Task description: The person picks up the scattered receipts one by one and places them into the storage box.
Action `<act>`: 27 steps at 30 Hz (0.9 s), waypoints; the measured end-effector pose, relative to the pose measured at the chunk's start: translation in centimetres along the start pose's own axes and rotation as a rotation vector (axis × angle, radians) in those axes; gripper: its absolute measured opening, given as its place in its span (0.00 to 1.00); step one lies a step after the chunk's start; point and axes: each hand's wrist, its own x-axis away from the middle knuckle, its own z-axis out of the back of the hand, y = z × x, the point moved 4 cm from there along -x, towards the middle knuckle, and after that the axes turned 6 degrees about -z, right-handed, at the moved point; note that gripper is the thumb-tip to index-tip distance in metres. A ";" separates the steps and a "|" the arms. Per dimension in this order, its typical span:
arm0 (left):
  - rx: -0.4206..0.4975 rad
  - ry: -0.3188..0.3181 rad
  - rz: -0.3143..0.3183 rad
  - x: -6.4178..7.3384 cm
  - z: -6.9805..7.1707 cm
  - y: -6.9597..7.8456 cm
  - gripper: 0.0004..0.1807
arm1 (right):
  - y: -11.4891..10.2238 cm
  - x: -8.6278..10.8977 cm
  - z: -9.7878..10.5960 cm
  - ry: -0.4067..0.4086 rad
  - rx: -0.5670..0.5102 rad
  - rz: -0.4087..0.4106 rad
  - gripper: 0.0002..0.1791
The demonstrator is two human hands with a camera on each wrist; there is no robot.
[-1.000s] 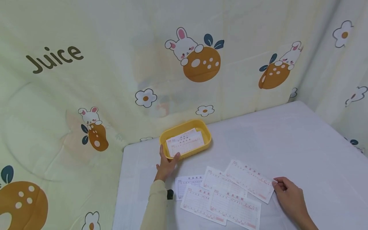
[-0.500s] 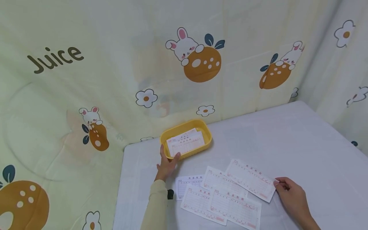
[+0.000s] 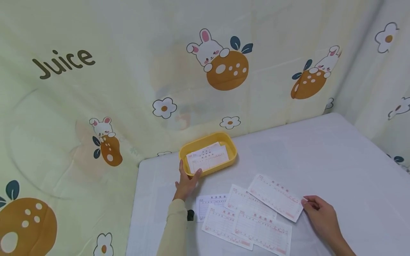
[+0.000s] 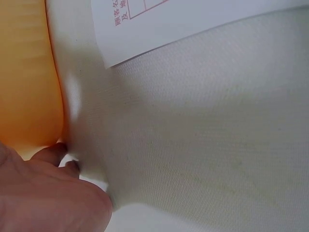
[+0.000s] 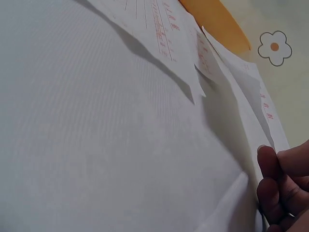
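Now the right hand (image 3: 320,215) pinches the right edge of a slip (image 3: 275,197), partly over other slips (image 3: 262,231) on the table (image 3: 320,153). The left hand (image 3: 187,185) grips the near-left corner of a slip-filled yellow tray (image 3: 217,169).

dark-lined slip (image 3: 205,208) partly hidden under red-lined slips (image 3: 262,229); yellow tray (image 4: 29,72) cropped, left wrist view.

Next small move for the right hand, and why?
Probably lift the white, red-printed paper slip toward the rounded yellow tray: the right hand pinches the slip's right end, the left hand grips the tray's near-left corner, and similar printed slips lie inside.
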 end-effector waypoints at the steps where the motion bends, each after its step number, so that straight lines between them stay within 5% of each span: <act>1: -0.001 0.002 -0.002 -0.1 0.0 -0.1 0.62 | -0.2 -0.1 -0.2 -0.007 0.000 0.003 0.14; 18: 0.001 0.009 -0.010 -0.2 0.2 -0.1 0.62 | -4.7 -1.6 -3.2 -0.082 -0.101 0.191 0.14; 27: 0.047 0.017 -0.034 0.0 0.5 0.4 0.65 | -9.5 -3.7 -5.6 -0.147 -0.149 0.249 0.13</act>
